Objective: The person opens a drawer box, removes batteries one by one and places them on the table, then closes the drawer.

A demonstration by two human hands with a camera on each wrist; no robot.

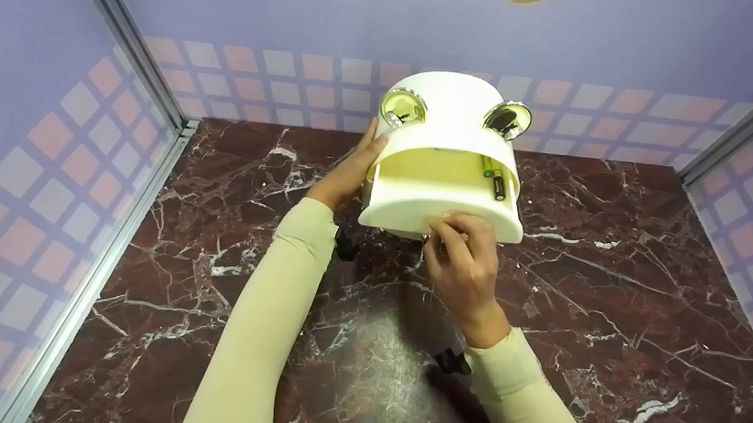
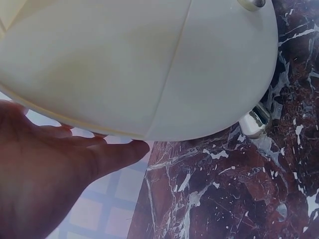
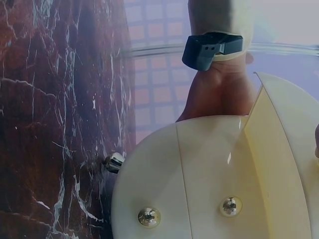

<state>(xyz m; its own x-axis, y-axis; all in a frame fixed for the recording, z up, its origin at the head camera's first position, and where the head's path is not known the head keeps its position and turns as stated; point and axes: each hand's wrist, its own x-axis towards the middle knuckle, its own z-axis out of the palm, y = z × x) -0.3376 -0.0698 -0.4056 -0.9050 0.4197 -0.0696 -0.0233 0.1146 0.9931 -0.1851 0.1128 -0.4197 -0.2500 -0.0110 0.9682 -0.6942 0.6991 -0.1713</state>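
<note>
A cream-white box (image 1: 451, 135) with a rounded top stands on the marble surface, two shiny round discs raised on it like eyes. Its curved-front drawer (image 1: 402, 214) is pulled out. Inside, near the right wall, lie a black battery (image 1: 499, 186) and a green-ended battery (image 1: 487, 167). My left hand (image 1: 352, 168) rests along the box's left side, fingers extended; the left wrist view has the thumb (image 2: 122, 154) lying straight beside the rim. At the drawer front, my right hand (image 1: 467, 258) pinches the small knob, which the fingers mostly cover.
Dark red marble (image 1: 604, 301) with white veins spreads around the box. A tiled lilac wall (image 1: 280, 77) rises close behind, with metal-framed panels on both sides. Short silver feet (image 2: 255, 121) jut from the box. A black wrist camera (image 3: 212, 50) sits on the left wrist.
</note>
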